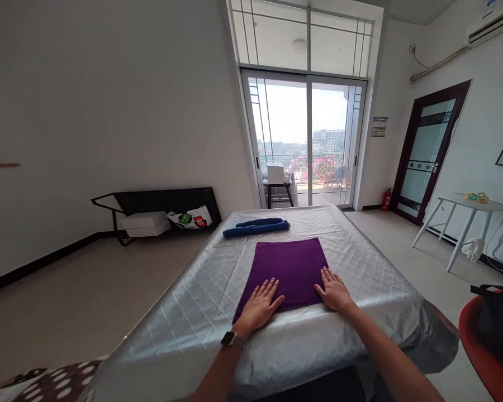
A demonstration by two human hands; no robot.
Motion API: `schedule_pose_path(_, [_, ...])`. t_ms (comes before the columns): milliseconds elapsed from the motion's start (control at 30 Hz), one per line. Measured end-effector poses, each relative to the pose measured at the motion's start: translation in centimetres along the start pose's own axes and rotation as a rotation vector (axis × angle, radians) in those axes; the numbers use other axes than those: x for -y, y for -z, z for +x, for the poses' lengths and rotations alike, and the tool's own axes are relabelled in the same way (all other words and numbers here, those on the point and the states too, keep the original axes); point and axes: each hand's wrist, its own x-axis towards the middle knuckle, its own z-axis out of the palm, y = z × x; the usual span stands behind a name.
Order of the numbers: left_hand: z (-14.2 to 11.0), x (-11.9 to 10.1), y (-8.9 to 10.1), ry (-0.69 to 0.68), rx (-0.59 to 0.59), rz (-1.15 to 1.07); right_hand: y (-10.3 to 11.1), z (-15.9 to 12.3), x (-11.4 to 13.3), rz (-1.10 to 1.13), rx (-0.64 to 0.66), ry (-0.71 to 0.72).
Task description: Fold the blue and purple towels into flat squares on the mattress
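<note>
A purple cloth [291, 268] lies flat, roughly square, on a table with a silver quilted cover [201, 290]. My left hand [260, 304] rests palm down on its near left part, fingers stretched out; a watch is on that wrist. On the near right edge of the cloth lies my right hand [334, 290], also flat with its fingers extended. Neither hand grips anything. Beyond the cloth, toward the table's far left, are rolled or folded blue cloths [256, 228], apart from both hands.
At the left wall a black rack [167, 201] holds white boxes [145, 224] and a printed bag [191, 218]. A red chair [478, 335] with a black bag stands close at right. Behind it is a small white table [471, 202]. Sliding glass doors [308, 139] lie ahead.
</note>
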Motion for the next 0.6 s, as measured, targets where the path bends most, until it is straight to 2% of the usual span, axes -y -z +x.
schedule_pose_path(100, [-1.5, 3.0, -0.3, 0.104, -0.024, 0.018, -0.3, 0.2, -0.1, -0.003, -0.008, -0.002])
schedule_pose_path(200, [-2.5, 4.5, -1.0, 0.140, -0.047, 0.032, -0.4, 0.3, -0.1, -0.012, -0.013, -0.007])
schedule_pose_path(333, [-2.9, 4.5, -0.9, 0.120, -0.046, 0.058, 0.0, 0.1, 0.1, -0.020, -0.003, -0.005])
schedule_pose_path(600, [-3.2, 4.4, 1.1, 0.135, 0.024, 0.061, 0.7, -0.5, 0.4, -0.003, 0.007, -0.004])
